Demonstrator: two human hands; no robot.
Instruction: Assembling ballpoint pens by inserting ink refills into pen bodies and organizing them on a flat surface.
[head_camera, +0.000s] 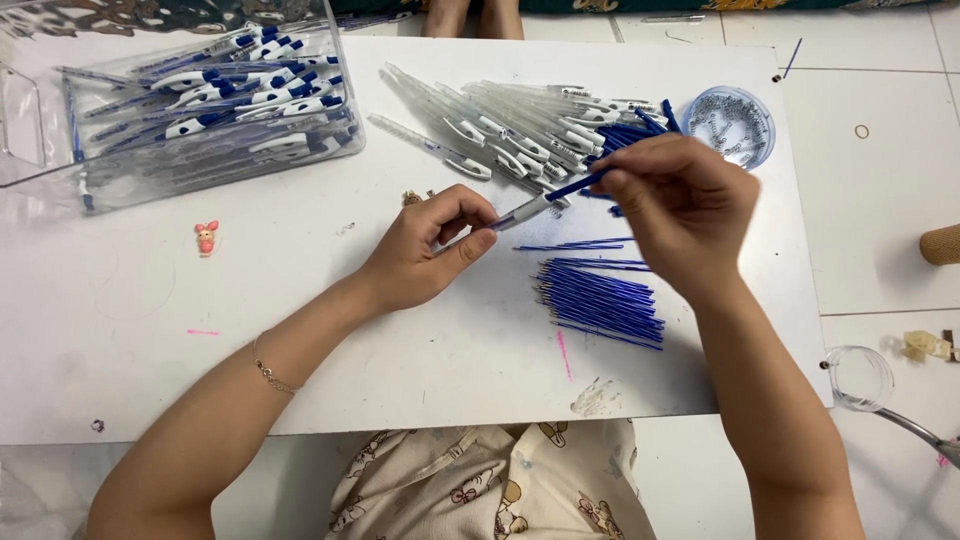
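My left hand (430, 250) pinches a clear pen barrel (520, 213) above the white board (300, 340). My right hand (680, 205) grips the blue end piece (575, 186) at the barrel's far end, so both hands hold the same pen. Just behind them lies a heap of empty clear pen barrels (500, 125) with white clips. Below my right hand a bundle of thin blue refills (600, 300) rests on the board, with two loose refills (575, 244) above it.
A clear plastic box (190, 110) of finished blue-and-white pens stands at the far left. A round blue dish (732, 122) of small metal parts sits at the far right. A small pink figure (206, 238) lies on the board. A clear lid (860, 377) rests on the floor tiles.
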